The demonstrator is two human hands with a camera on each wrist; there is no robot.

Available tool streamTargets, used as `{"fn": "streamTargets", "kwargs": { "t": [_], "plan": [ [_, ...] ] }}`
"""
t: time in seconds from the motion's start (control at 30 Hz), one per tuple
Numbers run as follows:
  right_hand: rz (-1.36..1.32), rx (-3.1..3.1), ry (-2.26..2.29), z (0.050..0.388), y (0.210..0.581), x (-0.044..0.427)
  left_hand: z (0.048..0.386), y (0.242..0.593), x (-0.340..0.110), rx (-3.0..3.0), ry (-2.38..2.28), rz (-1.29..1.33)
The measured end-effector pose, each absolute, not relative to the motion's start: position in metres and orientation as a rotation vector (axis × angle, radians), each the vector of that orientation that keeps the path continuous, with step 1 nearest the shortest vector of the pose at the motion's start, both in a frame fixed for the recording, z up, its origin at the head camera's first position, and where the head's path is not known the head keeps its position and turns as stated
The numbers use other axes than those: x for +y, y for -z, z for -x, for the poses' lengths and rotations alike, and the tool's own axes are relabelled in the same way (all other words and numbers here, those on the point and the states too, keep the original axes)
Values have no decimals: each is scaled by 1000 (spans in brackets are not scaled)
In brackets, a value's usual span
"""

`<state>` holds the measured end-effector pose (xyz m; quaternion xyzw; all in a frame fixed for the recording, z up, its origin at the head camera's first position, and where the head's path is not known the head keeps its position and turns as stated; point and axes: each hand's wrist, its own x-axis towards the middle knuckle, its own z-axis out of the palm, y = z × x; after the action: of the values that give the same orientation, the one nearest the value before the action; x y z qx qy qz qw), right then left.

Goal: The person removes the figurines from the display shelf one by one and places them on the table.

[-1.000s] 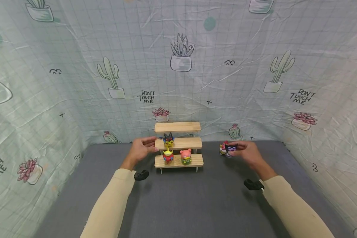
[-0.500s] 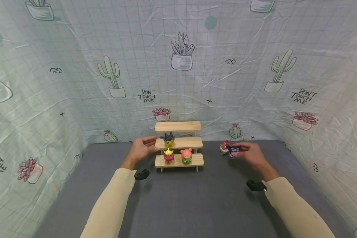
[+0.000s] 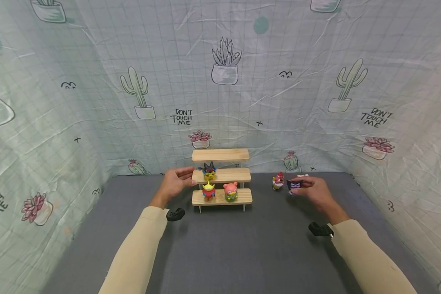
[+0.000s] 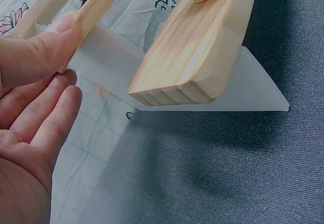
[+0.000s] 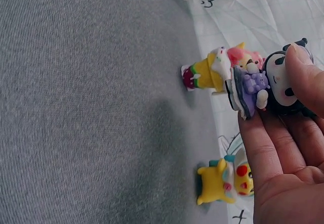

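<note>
At the left end of the three-tier wooden display shelf (image 3: 221,197), my left hand (image 3: 173,184) pinches the middle board, thumb on top and fingers beneath, as the left wrist view shows. My right hand (image 3: 317,194) holds a small black-and-purple figurine (image 5: 281,80) with a white face, between thumb and fingers. It is tilted sideways in the right wrist view. A red-topped figurine (image 3: 278,181) stands just left of it. On the shelf's middle board is a black-and-yellow figurine (image 3: 209,172); the bottom board bears a red-and-yellow figurine (image 3: 208,191) and a pink figurine (image 3: 230,192).
Behind my right hand stands a yellow figurine (image 5: 212,184), mostly hidden in the head view. The dark grey tabletop (image 3: 220,249) ends at a cactus-print cloth (image 3: 161,85) on the back and both sides.
My right hand has moved slightly right with the black-and-purple figurine, opening a gap to the red-topped figurine. My left hand stays on the shelf.
</note>
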<state>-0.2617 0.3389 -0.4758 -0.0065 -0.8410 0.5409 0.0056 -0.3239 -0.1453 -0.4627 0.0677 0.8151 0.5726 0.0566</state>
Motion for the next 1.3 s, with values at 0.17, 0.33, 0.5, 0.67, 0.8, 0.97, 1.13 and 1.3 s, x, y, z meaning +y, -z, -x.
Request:
{"fn": "streamTargets", "kwargs": {
  "t": [0.17, 0.33, 0.5, 0.67, 0.8, 0.97, 1.13, 1.3],
  "plan": [
    [39, -2627, -1693, 261, 479, 345, 323, 462, -145, 2466, -1737, -208],
    [58, -2606, -1705, 261, 480, 349, 324, 462, -145, 2470, -1733, -224],
    [88, -2631, -1679, 260, 481, 353, 323, 461, -145, 2471, -1730, -217],
    [138, -2641, -1658, 260, 484, 358, 323, 460, -145, 2476, -1722, -206],
    [170, -2656, -1630, 259, 485, 361, 324, 461, -144, 2478, -1717, -201],
    [167, -2643, -1628, 259, 486, 365, 324, 461, -144, 2477, -1721, -202],
    [165, -2636, -1634, 259, 489, 368, 322, 460, -144, 2472, -1735, -213],
    [188, -2650, -1606, 260, 493, 372, 321, 459, -144, 2468, -1735, -216]
  ]
}}
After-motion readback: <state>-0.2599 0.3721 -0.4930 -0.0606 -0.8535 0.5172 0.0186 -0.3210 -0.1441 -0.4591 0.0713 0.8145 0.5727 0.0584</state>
